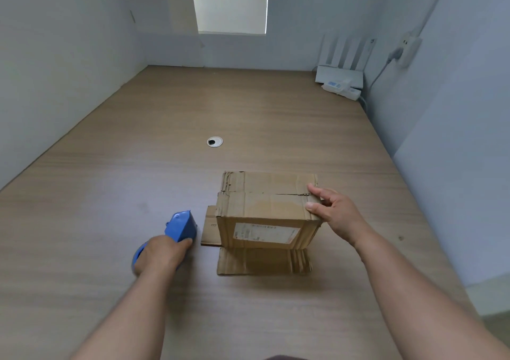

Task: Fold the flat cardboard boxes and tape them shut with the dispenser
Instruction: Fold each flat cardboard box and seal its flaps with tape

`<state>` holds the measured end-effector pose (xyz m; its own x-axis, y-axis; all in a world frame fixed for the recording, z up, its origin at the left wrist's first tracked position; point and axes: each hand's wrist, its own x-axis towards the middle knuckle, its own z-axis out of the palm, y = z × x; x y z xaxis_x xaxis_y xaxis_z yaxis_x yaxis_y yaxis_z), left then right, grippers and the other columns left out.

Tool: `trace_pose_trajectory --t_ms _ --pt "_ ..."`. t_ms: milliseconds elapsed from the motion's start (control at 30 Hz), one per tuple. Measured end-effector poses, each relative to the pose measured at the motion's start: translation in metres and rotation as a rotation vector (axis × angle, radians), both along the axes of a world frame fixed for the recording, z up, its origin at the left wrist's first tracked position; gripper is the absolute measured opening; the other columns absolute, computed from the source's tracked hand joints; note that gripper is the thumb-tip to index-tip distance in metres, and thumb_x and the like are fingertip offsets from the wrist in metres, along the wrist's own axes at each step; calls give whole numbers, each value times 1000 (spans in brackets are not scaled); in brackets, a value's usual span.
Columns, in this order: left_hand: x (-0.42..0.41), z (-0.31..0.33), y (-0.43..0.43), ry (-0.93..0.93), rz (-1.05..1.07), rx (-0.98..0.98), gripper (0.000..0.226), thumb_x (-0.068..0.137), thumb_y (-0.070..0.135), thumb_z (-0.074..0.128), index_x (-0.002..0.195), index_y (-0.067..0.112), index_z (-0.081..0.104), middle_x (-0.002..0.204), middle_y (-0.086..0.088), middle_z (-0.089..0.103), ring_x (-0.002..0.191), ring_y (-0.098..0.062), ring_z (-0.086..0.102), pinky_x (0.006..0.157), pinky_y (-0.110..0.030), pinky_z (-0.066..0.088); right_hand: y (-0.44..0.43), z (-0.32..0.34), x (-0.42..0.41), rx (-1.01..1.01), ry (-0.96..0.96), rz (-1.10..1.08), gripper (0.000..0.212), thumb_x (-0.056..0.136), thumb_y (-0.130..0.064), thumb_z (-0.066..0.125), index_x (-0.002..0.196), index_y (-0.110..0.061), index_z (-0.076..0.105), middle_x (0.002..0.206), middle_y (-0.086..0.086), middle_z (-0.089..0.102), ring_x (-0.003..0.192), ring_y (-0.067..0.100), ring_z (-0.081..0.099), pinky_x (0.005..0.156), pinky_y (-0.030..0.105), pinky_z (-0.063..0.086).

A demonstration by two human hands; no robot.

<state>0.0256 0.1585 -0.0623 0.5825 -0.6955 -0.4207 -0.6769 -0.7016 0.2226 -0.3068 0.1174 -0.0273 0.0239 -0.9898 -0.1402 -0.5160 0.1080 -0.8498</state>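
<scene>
I'm gripping the dispenser (pixel 180 226) in my left hand (pixel 162 255), low on the table (pixel 110 194) just left of the box (pixel 265 208). My right hand (pixel 335 210) is clasping the box's top right edge, steadying it. Box is standing folded with top flaps meeting; I'm seeing no tape on the seam, and loose flaps are splaying at its base, so I'm judging all taping is left.

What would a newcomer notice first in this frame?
The worn cardboard box stands just right of centre on the wooden table, its flaps splayed flat at its base. The right hand holds its top right edge. Left of the box and apart from it, the bright blue tape dispenser is in the left hand's grip. A white router sits in the far right corner.
</scene>
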Motion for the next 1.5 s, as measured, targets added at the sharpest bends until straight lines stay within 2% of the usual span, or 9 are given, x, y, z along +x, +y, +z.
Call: trace_pose_trajectory --t_ms 200,433,700,867,967,1067,1167,1333,1500 --pt "13 5 0 153 10 -49 39 88 44 61 96 6 55 78 -8 56 74 -26 56 63 -32 43 2 2 0 9 19 6 51 88 -19 66 136 -22 51 121 -9 51 112 14 50 102 27 40" --pt "-16 123 -31 252 -313 -490 23 85 41 66 88 21 57 82 -3 59 76 -21 56 61 -32 43 1 -1 0 6 24 3 51 88 -21 67 136 -23 51 127 -4 52 117 15 50 105 29 38" --pt "-80 129 -48 85 -939 -172 31 80 51 65 99 27 58 84 7 62 73 -10 59 58 -20 44 5 1 2 2 10 -9 54 87 -25 68 137 -27 50 132 -3 50 115 14 49 104 29 40" --pt "-77 123 -55 90 -956 -172 35 80 51 66 106 29 58 88 8 63 76 -8 60 60 -21 48 3 13 4 49 131 -17 57 85 -35 68 138 -32 48 147 1 35 132 19 38 110 35 32" --pt "-79 120 -56 2 -1022 -183 38 81 53 64 107 27 58 88 8 62 74 -8 57 60 -19 44 4 30 10 -83 261 -83 59 87 -30 65 142 -27 43 149 1 31 135 16 32 111 35 32" --pt "-78 118 -58 -2 -1040 -193 38 81 54 64 106 26 57 86 8 61 73 -7 56 61 -19 44 8 44 27 -187 -95 -184 56 89 -7 55 142 -17 41 133 -2 47 94 8 56 89 31 52" --pt "-76 118 -60 30 -1055 -184 38 80 53 65 107 27 57 84 10 60 71 -7 56 60 -17 43 11 46 40 -47 -402 -139 51 89 -3 57 137 -17 45 125 -4 55 68 10 59 58 25 52" --pt "-72 119 -64 163 -1068 -153 57 63 66 61 105 27 60 86 8 65 75 -9 61 63 -21 50 14 38 46 -59 -479 -183 7 88 -6 63 93 -6 67 76 3 64 59 10 57 50 24 46" --pt "-69 124 -71 356 -1064 -139 61 46 77 51 91 37 59 84 12 66 75 -6 63 62 -18 49 19 37 47 -134 -457 -254 8 89 -9 62 82 -9 66 61 -4 59 54 5 55 48 21 46"
